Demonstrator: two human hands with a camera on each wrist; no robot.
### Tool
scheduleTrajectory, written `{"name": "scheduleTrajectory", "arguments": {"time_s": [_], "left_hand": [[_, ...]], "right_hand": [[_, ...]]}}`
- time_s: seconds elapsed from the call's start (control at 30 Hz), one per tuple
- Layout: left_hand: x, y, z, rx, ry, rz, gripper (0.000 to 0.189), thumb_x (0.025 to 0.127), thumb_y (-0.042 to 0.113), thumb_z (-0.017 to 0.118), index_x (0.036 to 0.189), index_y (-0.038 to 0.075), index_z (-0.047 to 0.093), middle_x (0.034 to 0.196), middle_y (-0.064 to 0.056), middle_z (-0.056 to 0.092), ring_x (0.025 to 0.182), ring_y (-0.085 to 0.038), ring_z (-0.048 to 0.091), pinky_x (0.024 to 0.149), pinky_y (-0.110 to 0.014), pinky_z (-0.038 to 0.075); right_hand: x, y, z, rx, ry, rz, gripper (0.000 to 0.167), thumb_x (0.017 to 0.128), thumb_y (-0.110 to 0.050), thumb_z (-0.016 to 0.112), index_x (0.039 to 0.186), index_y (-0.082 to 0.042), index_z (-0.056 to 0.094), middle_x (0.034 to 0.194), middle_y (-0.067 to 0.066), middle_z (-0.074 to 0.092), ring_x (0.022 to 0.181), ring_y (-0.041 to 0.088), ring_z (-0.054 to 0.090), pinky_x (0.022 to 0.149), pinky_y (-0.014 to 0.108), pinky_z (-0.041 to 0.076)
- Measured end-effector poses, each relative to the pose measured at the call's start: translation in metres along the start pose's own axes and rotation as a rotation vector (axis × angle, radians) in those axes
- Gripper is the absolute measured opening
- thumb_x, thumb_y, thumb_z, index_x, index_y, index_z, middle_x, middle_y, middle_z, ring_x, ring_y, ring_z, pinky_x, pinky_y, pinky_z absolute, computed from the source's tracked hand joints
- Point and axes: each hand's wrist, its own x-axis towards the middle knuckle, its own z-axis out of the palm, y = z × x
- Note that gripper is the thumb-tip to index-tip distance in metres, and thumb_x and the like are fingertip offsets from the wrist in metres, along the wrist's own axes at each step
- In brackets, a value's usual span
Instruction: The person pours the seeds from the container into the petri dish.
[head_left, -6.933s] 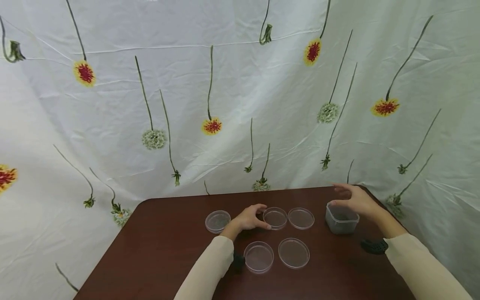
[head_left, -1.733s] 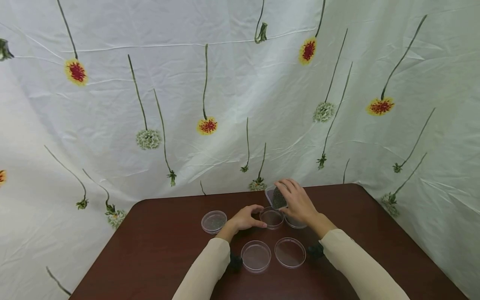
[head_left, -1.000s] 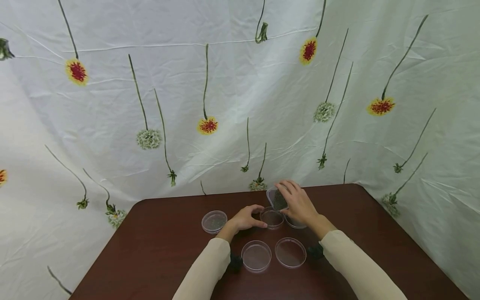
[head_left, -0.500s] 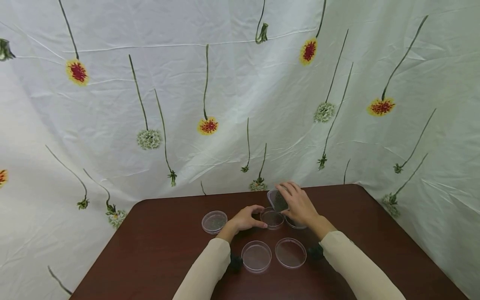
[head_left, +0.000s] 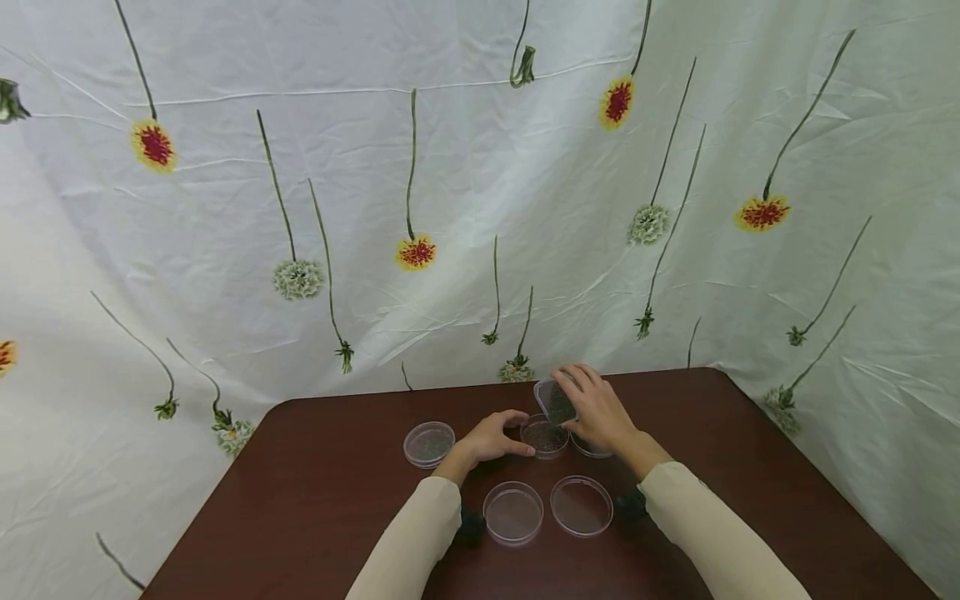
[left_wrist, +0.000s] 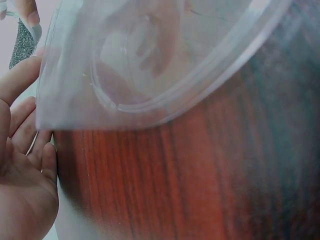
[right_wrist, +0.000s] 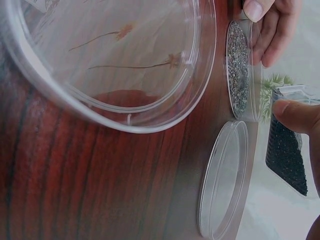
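My left hand (head_left: 489, 437) holds a clear petri dish (head_left: 545, 450) at the back of the table, thumb and fingers at its side. Grey, speckled grains (right_wrist: 237, 70) lie in that dish in the right wrist view. Just above the dish, my right hand (head_left: 600, 408) grips a clear plastic container (head_left: 547, 398) by its side, tilted toward the dish. Dark fine grains (right_wrist: 286, 155) have gathered against the container's lower side. My right forearm and hand partly cover another petri dish (head_left: 592, 448) just to the right.
Two bare petri dishes, a left one (head_left: 513, 514) and a right one (head_left: 582, 506), lie in front, between my forearms. Another petri dish (head_left: 430, 444), stacked or lidded, sits left of my left hand. The dark red table (head_left: 337, 500) ends at a flowered cloth (head_left: 465, 183).
My right hand has taken the container from the table's right side and brought it left, tilted over the dish. Grains now show in the dish. My left hand stays at the dish.
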Motion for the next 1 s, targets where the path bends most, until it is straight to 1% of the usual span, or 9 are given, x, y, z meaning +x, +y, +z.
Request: {"name": "scheduleTrajectory", "arguments": {"time_s": [0.13, 0.27, 0.47, 0.6, 0.73, 0.87, 1.0], "left_hand": [[-0.0002, 0.0002, 0.0001, -0.003, -0.001, -0.002, 0.066, 0.089, 0.023, 0.085, 0.147, 0.008, 0.056, 0.147, -0.014, 0.055, 0.138, -0.035, 0.048, 0.111, -0.054, 0.039], [-0.0003, -0.0001, 0.0001, -0.006, 0.0, 0.0, 0.066, 0.089, 0.023, 0.085, 0.147, 0.008, 0.056, 0.147, -0.014, 0.055, 0.138, -0.035, 0.047, 0.111, -0.054, 0.039], [-0.0007, -0.0001, 0.0, -0.008, -0.002, 0.006, 0.066, 0.089, 0.023, 0.085, 0.147, 0.008, 0.056, 0.147, -0.014, 0.055, 0.139, -0.035, 0.047, 0.112, -0.053, 0.039], [-0.0004, -0.0001, 0.0, -0.009, -0.004, 0.008, 0.067, 0.09, 0.022, 0.085, 0.147, 0.007, 0.055, 0.148, -0.014, 0.055, 0.139, -0.035, 0.047, 0.112, -0.053, 0.039], [-0.0008, 0.0003, -0.0001, -0.01, -0.003, 0.007, 0.067, 0.09, 0.022, 0.085, 0.148, 0.007, 0.055, 0.148, -0.015, 0.054, 0.139, -0.035, 0.047, 0.112, -0.053, 0.039], [-0.0004, 0.0005, -0.0001, -0.004, -0.001, 0.013, 0.067, 0.089, 0.021, 0.085, 0.147, 0.007, 0.056, 0.147, -0.015, 0.055, 0.139, -0.035, 0.047, 0.111, -0.054, 0.039], [0.0001, -0.0002, -0.0002, -0.001, -0.001, 0.014, 0.067, 0.089, 0.022, 0.085, 0.147, 0.007, 0.056, 0.147, -0.014, 0.055, 0.138, -0.035, 0.048, 0.112, -0.053, 0.039]], "right_hand": [[0.0002, 0.0005, 0.0012, 0.004, 0.002, 0.0, 0.099, 0.069, -0.027, 0.1, 0.151, -0.006, 0.048, 0.148, 0.017, 0.049, 0.136, 0.04, 0.044, 0.091, 0.059, 0.05], [0.0005, 0.0008, 0.0023, 0.034, 0.01, 0.016, 0.098, 0.069, -0.027, 0.1, 0.15, -0.006, 0.049, 0.147, 0.016, 0.049, 0.135, 0.04, 0.045, 0.09, 0.059, 0.051], [-0.0002, -0.0011, 0.0029, 0.128, 0.022, 0.067, 0.1, 0.068, -0.027, 0.101, 0.15, -0.004, 0.049, 0.146, 0.02, 0.049, 0.134, 0.044, 0.045, 0.093, 0.063, 0.049], [-0.0002, -0.003, 0.0025, 0.234, 0.015, 0.139, 0.101, 0.068, -0.023, 0.101, 0.151, -0.003, 0.047, 0.147, 0.023, 0.048, 0.135, 0.046, 0.044, 0.101, 0.065, 0.043], [0.0022, -0.0042, 0.0013, 0.336, -0.013, 0.239, 0.101, 0.072, -0.022, 0.099, 0.154, -0.005, 0.043, 0.15, 0.022, 0.045, 0.138, 0.045, 0.041, 0.107, 0.063, 0.038], [0.0054, -0.0046, -0.0011, 0.436, -0.041, 0.339, 0.101, 0.075, -0.022, 0.097, 0.156, -0.004, 0.04, 0.154, 0.023, 0.042, 0.14, 0.047, 0.037, 0.108, 0.063, 0.037], [0.0074, -0.0039, -0.0029, 0.528, -0.052, 0.399, 0.101, 0.077, -0.022, 0.095, 0.156, 0.0, 0.038, 0.154, 0.028, 0.04, 0.14, 0.051, 0.035, 0.107, 0.067, 0.037]]}}
